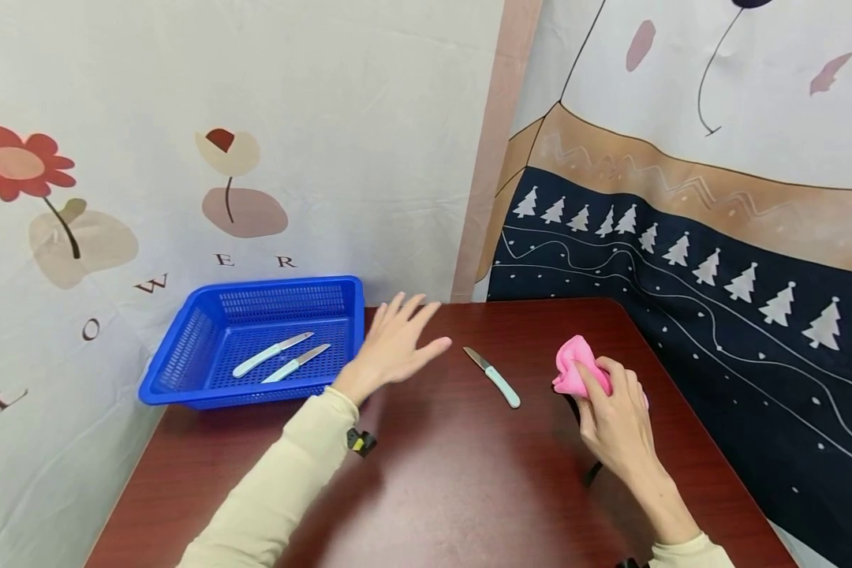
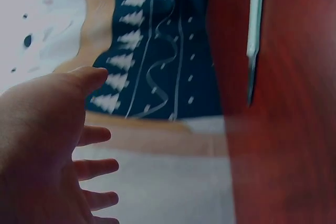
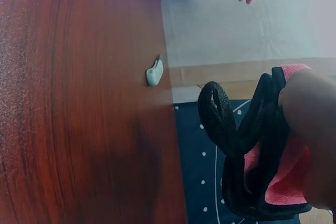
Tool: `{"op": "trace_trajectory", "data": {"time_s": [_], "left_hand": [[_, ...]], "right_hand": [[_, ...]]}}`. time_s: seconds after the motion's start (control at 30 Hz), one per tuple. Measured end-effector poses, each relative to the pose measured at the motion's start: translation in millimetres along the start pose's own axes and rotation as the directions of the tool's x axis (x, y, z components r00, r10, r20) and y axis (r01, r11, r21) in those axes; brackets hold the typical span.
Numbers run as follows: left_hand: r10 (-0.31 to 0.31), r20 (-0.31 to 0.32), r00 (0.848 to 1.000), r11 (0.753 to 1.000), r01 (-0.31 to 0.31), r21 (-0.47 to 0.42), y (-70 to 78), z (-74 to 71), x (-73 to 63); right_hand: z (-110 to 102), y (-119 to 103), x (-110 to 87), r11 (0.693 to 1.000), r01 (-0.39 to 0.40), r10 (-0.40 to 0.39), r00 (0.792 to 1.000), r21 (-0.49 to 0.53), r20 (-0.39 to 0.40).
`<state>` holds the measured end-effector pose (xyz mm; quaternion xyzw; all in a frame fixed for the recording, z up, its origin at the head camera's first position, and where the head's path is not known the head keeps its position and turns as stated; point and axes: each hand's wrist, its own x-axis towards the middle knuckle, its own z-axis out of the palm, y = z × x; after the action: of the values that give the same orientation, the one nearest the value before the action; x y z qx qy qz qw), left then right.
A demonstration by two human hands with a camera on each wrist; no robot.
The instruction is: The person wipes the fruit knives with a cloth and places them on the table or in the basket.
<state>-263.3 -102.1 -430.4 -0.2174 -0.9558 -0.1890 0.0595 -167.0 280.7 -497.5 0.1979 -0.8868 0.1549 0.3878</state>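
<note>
My right hand point(image 1: 619, 422) grips a bunched pink cloth point(image 1: 572, 364) above the right part of the table. In the right wrist view the cloth point(image 3: 283, 190) shows thick black edging and a black loop hanging from it. My left hand point(image 1: 392, 347) is held in the air beside the basket's right end, fingers spread, holding nothing. Between the hands a knife point(image 1: 500, 384) with a pale blue handle lies on the table, its blade pointing to the back left. Two similar knives, one point(image 1: 270, 355) behind the other point(image 1: 294, 365), lie in the blue basket point(image 1: 158, 388).
The basket stands at the back left of the reddish-brown table point(image 1: 433, 489), close to the wall hanging point(image 1: 369, 158) with flower prints. A dark blue hanging with white trees point(image 1: 745, 280) runs along the table's right edge.
</note>
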Motion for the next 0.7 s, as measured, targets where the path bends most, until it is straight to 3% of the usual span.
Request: {"op": "trace_trajectory", "data": {"time_s": [0.23, 0.47, 0.7], "left_hand": [[0.080, 0.059, 0.995, 0.997, -0.079, -0.021, 34.0, 48.1, 4.1], [0.135, 0.114, 0.984, 0.991, -0.136, 0.007, 61.9, 82.3, 2.7], [0.112, 0.164, 0.980, 0.991, -0.122, 0.055, 82.2, 111.0, 3.2]], "right_hand": [[-0.6, 1.8, -4.1, 1.000, -0.012, 0.012, 1.000, 0.000, -0.002], [-0.2, 2.0, -6.1, 1.000, -0.018, 0.018, 1.000, 0.001, -0.002], [1.4, 0.5, -7.5, 1.000, -0.019, 0.019, 1.000, -0.003, 0.010]]}}
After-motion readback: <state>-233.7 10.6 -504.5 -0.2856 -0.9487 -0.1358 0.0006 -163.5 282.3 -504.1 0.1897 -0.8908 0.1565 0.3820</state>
